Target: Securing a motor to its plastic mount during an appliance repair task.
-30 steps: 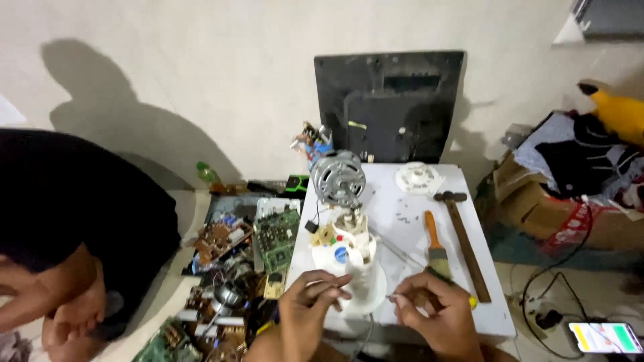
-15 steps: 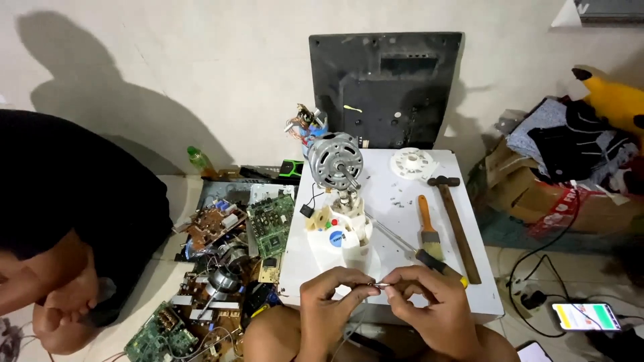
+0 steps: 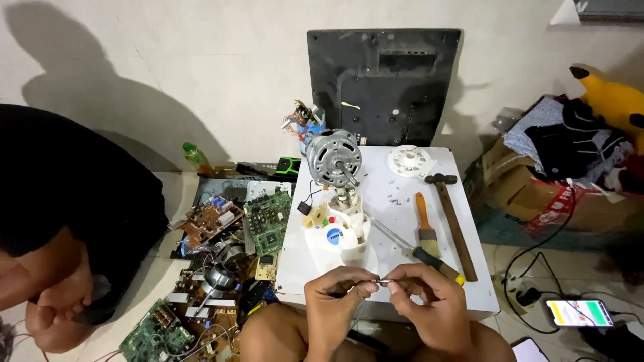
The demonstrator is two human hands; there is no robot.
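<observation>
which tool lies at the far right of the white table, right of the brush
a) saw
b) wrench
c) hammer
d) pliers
c: a hammer with a wooden handle and dark head lies along the right side of the white table, just right of the orange-handled brush.

Both hands low in view, close together just above bare knees. Left hand (image 3: 335,295) curled, thumb & forefinger pinched on one end of a small thin metal piece (image 3: 384,281); right hand (image 3: 429,298) mirrors it, fingertips (image 3: 397,280) nipping the other end. Wrists bent inward, fingertips of both hands nearly touching, remaining fingers loosely folded under.
</observation>
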